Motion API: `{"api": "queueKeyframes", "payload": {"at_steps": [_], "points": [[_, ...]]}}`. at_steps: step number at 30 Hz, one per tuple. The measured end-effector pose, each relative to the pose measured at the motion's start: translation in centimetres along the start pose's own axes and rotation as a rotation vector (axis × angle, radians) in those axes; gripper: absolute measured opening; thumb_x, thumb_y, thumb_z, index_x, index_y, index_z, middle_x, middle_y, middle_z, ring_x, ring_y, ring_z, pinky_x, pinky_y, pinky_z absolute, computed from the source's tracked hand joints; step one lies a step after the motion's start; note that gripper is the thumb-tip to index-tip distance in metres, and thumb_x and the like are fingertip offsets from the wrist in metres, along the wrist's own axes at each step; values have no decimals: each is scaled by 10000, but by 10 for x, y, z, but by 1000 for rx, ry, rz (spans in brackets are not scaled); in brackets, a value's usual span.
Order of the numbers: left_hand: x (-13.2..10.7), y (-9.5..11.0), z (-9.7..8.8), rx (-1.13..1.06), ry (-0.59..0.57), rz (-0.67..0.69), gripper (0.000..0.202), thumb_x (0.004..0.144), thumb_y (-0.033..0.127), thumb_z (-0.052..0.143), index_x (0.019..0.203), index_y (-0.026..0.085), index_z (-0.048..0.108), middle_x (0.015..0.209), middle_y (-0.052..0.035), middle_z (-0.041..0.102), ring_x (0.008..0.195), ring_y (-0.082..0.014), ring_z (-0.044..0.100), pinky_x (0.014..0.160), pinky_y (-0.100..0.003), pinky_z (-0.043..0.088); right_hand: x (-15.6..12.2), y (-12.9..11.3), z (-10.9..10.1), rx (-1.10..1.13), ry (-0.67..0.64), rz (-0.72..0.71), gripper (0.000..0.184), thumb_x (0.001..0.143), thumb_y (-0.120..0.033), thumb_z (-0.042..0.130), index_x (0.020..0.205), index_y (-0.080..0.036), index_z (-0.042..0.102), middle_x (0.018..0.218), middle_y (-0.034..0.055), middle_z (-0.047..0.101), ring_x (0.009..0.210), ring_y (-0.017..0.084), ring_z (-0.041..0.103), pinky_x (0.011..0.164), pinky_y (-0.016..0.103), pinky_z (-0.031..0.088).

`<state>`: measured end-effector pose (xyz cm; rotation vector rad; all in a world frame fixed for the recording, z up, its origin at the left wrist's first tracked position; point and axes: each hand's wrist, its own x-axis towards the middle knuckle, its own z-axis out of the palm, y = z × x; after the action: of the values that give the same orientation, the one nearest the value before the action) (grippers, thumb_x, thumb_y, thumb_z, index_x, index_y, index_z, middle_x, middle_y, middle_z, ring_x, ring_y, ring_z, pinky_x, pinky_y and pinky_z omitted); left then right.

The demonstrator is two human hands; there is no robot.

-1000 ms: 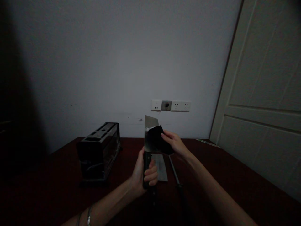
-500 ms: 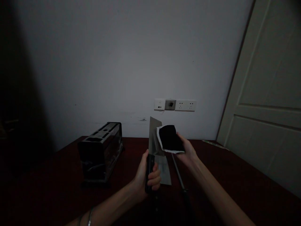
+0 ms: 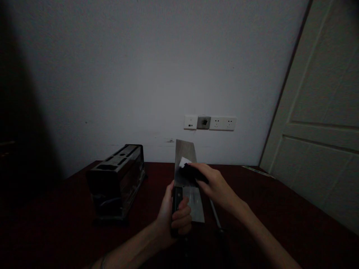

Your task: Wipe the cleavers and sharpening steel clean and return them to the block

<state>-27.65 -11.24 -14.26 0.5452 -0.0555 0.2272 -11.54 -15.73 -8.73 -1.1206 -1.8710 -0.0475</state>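
My left hand [image 3: 175, 216] is wrapped round the black handle of a cleaver [image 3: 185, 149], whose broad blade points up and away from me. In my right hand [image 3: 217, 184] is a folded black-and-white cloth [image 3: 193, 173], pressed against the face of that blade. Below it on the table lies a second wide blade [image 3: 194, 203], its handle lost in the dark. A sharpening steel [image 3: 215, 215] with a grey rod lies to its right, partly covered by my right forearm.
A black knife block [image 3: 116, 179] with slots in its top stands on the left of the dark red table [image 3: 157, 175]. Behind are a pale wall and a row of sockets [image 3: 209, 122]. A thin strip [image 3: 258, 171] lies near the panelled door [image 3: 316, 123] on the right.
My right hand has turned over and moved left, bringing the cloth onto the cleaver blade. The blade now shows its broad face more. My left hand keeps its hold.
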Motion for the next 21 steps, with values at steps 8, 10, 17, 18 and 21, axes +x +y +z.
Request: {"api": "queueKeyframes", "payload": {"at_steps": [8, 10, 17, 18, 21], "points": [[-3, 4, 10, -1, -21, -32, 772, 806, 659, 7, 439, 156, 464, 289, 52, 245, 214, -53, 161, 278, -186, 249, -2, -11, -4, -72, -191, -105, 545, 722, 9, 459, 1200, -246, 519, 1216, 63, 573, 1186, 187, 462, 985, 446, 384], [-4, 4, 11, 0, -13, -40, 766, 804, 661, 4, 433, 160, 449, 289, 51, 244, 216, -55, 162, 277, -186, 241, -1, -16, -3, -42, -201, -99, 530, 729, 1, 473, 1195, -249, 518, 1213, 59, 574, 1163, 182, 482, 980, 430, 391], [-9, 1, 11, -53, 1, -2, 757, 806, 659, 2, 461, 157, 451, 294, 64, 240, 219, -42, 124, 282, -179, 236, 2, -24, 4, 18, -230, -38, 493, 755, -34, 505, 1202, -241, 500, 1134, 60, 586, 1059, 174, 523, 917, 377, 420], [-10, 1, 11, -54, -1, -10, 761, 805, 660, -3, 458, 157, 452, 291, 63, 238, 218, -43, 125, 281, -181, 232, 2, -24, 3, 36, -241, -24, 453, 756, -36, 508, 1163, -235, 531, 1086, 56, 597, 1019, 170, 540, 892, 361, 431], [-12, 1, 14, -53, -15, -31, 762, 802, 663, -7, 442, 161, 440, 286, 58, 236, 210, -50, 142, 278, -187, 219, 4, -27, -2, 78, -273, 30, 324, 767, -46, 510, 1035, -208, 593, 969, 41, 608, 906, 153, 570, 808, 313, 447]]}}
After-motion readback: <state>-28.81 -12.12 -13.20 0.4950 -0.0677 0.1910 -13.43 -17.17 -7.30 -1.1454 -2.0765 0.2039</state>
